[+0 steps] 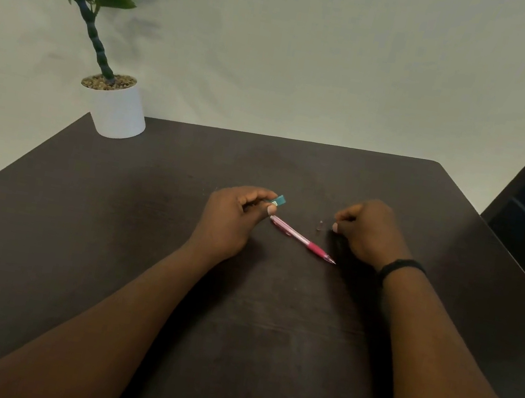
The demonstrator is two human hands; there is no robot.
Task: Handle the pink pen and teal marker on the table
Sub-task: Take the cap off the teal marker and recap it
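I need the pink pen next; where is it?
The pink pen lies on the table at centre, between the left hand and right hand.

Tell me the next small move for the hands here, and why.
Probably bring the right hand to the small dark piece lying just beside its fingertips and pinch it up. The left hand is already closed on the teal marker, whose end sticks out past its fingers, and the pink pen lies untouched on the table between the hands.
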